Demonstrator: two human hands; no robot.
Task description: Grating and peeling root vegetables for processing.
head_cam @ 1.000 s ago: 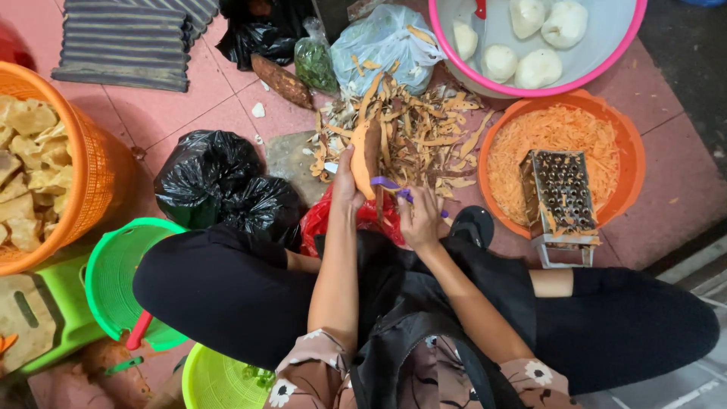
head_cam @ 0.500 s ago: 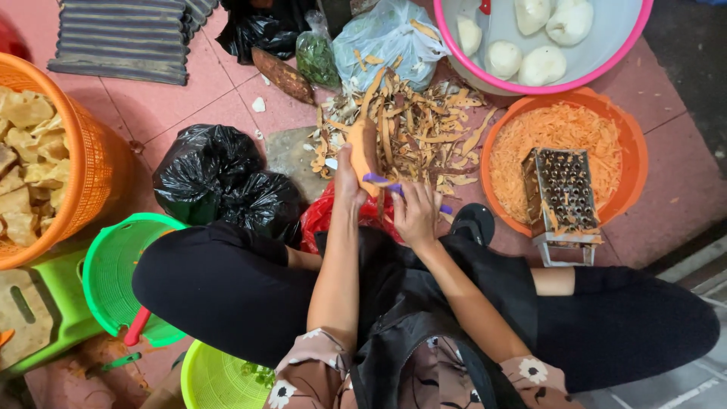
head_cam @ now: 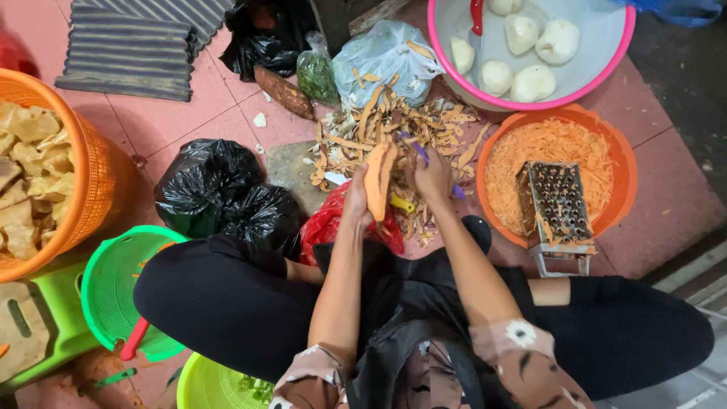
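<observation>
Right now my left hand (head_cam: 354, 203) is closed around an orange sweet potato (head_cam: 376, 182), long axis running 12 to 6 o'clock, with my right hand (head_cam: 433, 176) just beside it at 3 o'clock, curled on a purple peeler (head_cam: 421, 154), above the peel pile (head_cam: 394, 125).

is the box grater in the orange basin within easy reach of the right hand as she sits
Probably yes: the right hand, holding a purple peeler, is just beside the orange basin, and nothing lies between it and the box grater.

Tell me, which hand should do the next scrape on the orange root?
Right, probably. The right hand holds the purple peeler beside the orange root, while the left hand grips that root.
</observation>
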